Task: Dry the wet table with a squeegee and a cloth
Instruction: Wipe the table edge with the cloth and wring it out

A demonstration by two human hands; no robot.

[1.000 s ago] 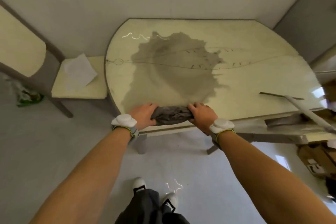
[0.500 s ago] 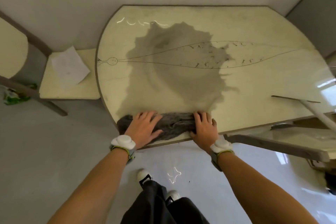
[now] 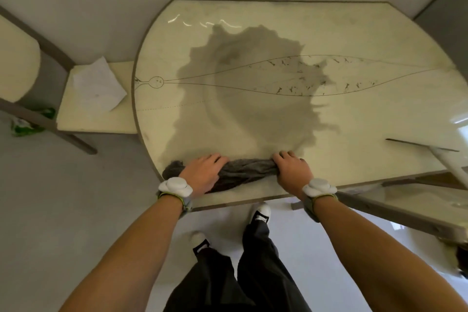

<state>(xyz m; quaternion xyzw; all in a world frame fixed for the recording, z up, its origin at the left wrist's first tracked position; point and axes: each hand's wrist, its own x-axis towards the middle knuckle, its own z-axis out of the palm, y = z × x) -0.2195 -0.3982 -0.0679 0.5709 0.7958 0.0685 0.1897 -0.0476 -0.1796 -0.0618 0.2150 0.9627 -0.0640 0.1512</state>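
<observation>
The twisted grey cloth (image 3: 245, 172) is lying at the near edge of the cream oval counter (image 3: 354, 33); the left hand (image 3: 202, 172) is pressing it, fingers extended, while the right hand (image 3: 291, 170) is gripping its end.

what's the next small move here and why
Probably push the cloth away across the wet patch: the left hand and right hand have it bunched at the table's near edge, with the water right beyond it.
</observation>
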